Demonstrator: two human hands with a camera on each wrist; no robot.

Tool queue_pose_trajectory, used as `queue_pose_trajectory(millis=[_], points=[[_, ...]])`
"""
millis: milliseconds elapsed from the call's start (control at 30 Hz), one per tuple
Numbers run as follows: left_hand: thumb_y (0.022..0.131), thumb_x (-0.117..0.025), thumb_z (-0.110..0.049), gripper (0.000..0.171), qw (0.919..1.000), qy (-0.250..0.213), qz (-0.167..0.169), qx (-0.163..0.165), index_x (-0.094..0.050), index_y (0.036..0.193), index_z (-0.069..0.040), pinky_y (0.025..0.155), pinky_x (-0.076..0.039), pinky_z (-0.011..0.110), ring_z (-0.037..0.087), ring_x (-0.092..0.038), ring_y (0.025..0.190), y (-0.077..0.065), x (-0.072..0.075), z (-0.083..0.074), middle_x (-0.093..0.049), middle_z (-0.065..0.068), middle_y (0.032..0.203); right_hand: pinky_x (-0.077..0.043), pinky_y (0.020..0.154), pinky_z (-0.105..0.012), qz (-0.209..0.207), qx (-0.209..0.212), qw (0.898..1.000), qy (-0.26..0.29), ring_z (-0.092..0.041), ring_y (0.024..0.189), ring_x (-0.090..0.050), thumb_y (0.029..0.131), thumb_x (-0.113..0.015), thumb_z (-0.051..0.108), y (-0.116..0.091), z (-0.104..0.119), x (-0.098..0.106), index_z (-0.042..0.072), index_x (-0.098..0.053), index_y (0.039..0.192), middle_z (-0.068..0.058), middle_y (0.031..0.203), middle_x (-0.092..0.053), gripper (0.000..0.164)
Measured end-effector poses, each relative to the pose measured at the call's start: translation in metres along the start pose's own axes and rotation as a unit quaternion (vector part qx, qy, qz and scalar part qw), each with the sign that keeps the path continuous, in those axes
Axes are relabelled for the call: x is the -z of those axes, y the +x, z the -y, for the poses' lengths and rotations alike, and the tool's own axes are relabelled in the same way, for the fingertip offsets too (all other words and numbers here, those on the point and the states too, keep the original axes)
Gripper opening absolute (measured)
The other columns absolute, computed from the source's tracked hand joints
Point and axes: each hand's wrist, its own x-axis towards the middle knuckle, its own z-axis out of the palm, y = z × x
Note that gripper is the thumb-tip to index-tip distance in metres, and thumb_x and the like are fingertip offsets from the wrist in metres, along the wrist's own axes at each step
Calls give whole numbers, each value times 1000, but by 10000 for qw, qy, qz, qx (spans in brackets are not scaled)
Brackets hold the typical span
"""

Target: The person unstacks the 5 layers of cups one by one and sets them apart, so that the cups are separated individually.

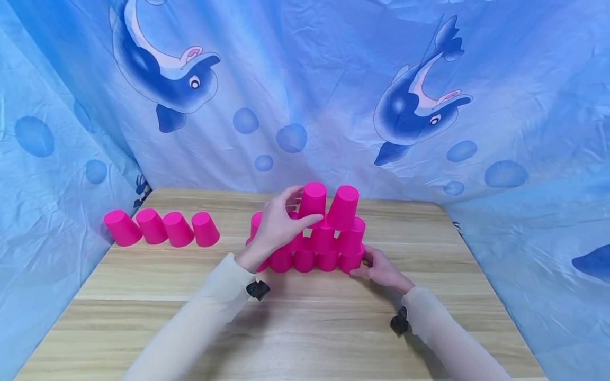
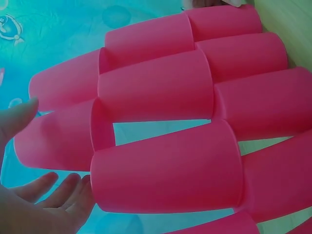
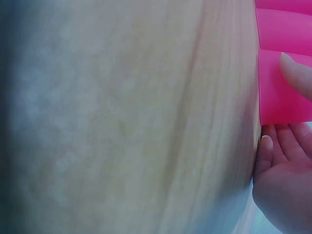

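Pink cups stand upside down in a stacked pyramid (image 1: 305, 260) with three levels. Two cups form its top level: a left top cup (image 1: 313, 198) and a right top cup (image 1: 344, 207). My left hand (image 1: 281, 222) is spread around the left top cup. In the left wrist view, its thumb (image 2: 19, 117) lies on one side of that cup (image 2: 56, 136) and its fingers on the other, without a visible firm grip. Low at the right end, my right hand (image 1: 380, 269) rests by the bottom corner cup (image 3: 285, 87), thumb in front, loosely bent fingers along its side.
Several more pink cups (image 1: 152, 226) stand upside down in a row at the left of the wooden table (image 1: 305, 328). Blue curtains (image 1: 333, 106) printed with dolphins hang behind the table and along both sides.
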Motion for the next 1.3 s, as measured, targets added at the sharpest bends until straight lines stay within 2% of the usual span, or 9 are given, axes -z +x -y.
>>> queue_pose_trajectory(millis=[167, 300, 667, 900, 1067, 1167, 1300], points=[[76, -81, -32, 69, 9999, -107, -30, -85, -51, 135, -14, 85, -51, 34, 17, -59, 104, -2, 0, 2, -61, 0, 119, -38, 98, -54, 84, 24, 10000, 27, -27, 112, -54, 81, -76, 6, -7, 19, 0, 10, -53, 131, -4, 123, -59, 55], [76, -82, -29, 66, 9996, -166, -58, -215, -53, 134, -12, 84, -52, 33, 17, -61, 100, -1, -2, 2, -63, 0, 115, -38, 98, -54, 79, 19, 10000, 46, -27, 113, -53, 81, -76, 6, -8, 22, -1, 10, -53, 131, -5, 123, -58, 55], [79, -80, -25, 61, 9994, -250, -130, -204, -53, 132, -12, 82, -52, 31, 15, -61, 99, -2, -4, 2, -63, -1, 113, -39, 98, -54, 141, 52, 9998, 137, -27, 114, -53, 81, -75, 4, -6, 20, 0, 11, -53, 131, -4, 123, -59, 55], [79, -80, -22, 59, 9964, -681, -312, -400, -54, 131, -11, 85, -52, 38, 19, -61, 100, -5, 6, -1, -63, 2, 113, -38, 98, -55, 108, 19, 9999, 74, -29, 114, -53, 80, -76, 4, -7, 23, 0, 10, -54, 130, -5, 123, -58, 55], [79, -80, -24, 59, 9944, -715, -565, -532, -55, 130, -10, 85, -51, 41, 19, -62, 98, -6, 15, -4, -64, 3, 111, -38, 98, -55, 103, 9, 9999, 105, -30, 115, -52, 81, -75, 4, -8, 21, 0, 10, -53, 131, -6, 124, -58, 56], [80, -79, -20, 57, 9943, -721, -650, -434, -55, 130, -8, 86, -51, 40, 21, -62, 99, -11, 23, -14, -64, 6, 111, -38, 99, -54, 83, -22, 9999, 119, -29, 115, -52, 81, -75, 4, -8, 21, 0, 11, -53, 131, -6, 124, -58, 55], [82, -76, -13, 55, 9951, -654, -710, -219, -53, 131, -3, 86, -51, 42, 28, -61, 101, -23, 36, -36, -63, 13, 113, -37, 99, -55, 10, -44, 9999, 117, -31, 116, -51, 80, -76, 5, -7, 15, 0, 11, -53, 131, -7, 124, -57, 56]])
